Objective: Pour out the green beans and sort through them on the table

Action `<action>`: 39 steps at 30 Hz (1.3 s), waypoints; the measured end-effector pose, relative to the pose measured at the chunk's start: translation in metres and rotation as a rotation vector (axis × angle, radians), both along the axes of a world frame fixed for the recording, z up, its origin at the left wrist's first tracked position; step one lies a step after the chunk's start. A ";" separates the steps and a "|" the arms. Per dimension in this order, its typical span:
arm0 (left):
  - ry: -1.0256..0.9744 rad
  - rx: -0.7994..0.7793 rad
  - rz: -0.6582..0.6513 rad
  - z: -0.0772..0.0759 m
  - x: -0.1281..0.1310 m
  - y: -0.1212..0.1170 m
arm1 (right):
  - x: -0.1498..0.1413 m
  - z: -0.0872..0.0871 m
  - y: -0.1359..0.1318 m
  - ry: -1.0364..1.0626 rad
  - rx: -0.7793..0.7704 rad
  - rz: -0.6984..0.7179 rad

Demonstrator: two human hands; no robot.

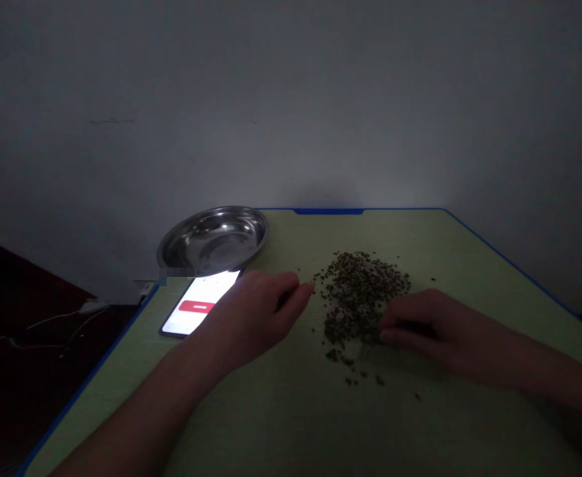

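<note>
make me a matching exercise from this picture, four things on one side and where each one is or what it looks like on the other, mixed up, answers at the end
1. bowl
2. phone
3. right hand
4. left hand

A. at the near right edge of the dark grains
B. shiny metal
C. between the phone and the grains
D. lit screen with a red bar

Pairs: 1-B, 2-D, 3-A, 4-C

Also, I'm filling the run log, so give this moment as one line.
left hand: left of dark grains | right hand: at grains' right edge | fingers' contents: unclear | metal bowl: back left | phone: lit, near bowl
</note>
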State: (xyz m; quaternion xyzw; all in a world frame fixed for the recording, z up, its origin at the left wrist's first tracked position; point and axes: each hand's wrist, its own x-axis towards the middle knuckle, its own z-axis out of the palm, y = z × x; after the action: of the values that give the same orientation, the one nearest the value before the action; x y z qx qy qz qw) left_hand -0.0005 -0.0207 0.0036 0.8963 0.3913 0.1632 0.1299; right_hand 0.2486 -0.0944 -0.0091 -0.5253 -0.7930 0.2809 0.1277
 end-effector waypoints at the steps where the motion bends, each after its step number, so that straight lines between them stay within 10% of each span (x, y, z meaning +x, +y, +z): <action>1: -0.002 -0.004 -0.001 0.000 0.000 0.000 | 0.001 0.001 0.000 0.000 -0.005 -0.007; 39: 0.025 -0.001 0.008 -0.001 0.000 -0.002 | -0.001 -0.007 -0.002 -0.062 -0.027 -0.006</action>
State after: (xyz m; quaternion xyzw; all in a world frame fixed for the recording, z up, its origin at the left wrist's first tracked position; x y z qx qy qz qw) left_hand -0.0005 -0.0222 0.0022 0.8966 0.3966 0.1526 0.1247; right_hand 0.2479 -0.0967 -0.0164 -0.5377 -0.7912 0.2747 0.0970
